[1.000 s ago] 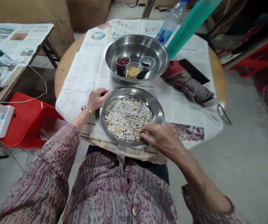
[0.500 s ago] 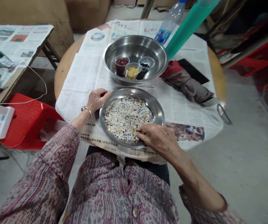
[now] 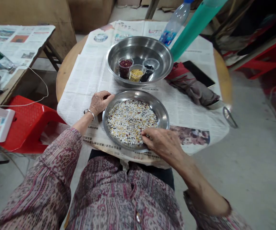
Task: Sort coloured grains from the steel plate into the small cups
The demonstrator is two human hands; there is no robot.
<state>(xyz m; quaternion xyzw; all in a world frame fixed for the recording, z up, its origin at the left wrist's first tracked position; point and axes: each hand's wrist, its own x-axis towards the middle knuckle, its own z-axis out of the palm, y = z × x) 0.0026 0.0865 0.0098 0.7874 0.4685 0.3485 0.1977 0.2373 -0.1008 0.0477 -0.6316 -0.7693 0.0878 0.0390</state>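
Note:
A round metal plate (image 3: 163, 110) holds a spread layer of mixed grains and beans (image 3: 130, 119), mostly white with yellow, black and dark red ones. My left hand (image 3: 101, 101), with a bracelet at the wrist, grips the plate's left rim, fingers bent. Over the lower right of the grains, my right hand (image 3: 160, 140) has thumb and forefinger pinched together; whatever lies between them is too small to make out. Behind the plate stands a metal basin (image 3: 163, 62) with clear cups inside: red beans (image 3: 125, 64), yellow beans (image 3: 136, 75) and black beans (image 3: 148, 72).
Newspaper (image 3: 80, 80) covers the round table. A folded umbrella (image 3: 193, 84) and a dark phone (image 3: 199, 73) lie on the right. A plastic bottle (image 3: 173, 24) and a green tube (image 3: 195, 30) rise behind the basin. A red stool (image 3: 29, 121) carries a power strip (image 3: 0, 125).
My right hand stays pinched at the grains, with only a very slight shift. The left hand, plate and basin look unchanged.

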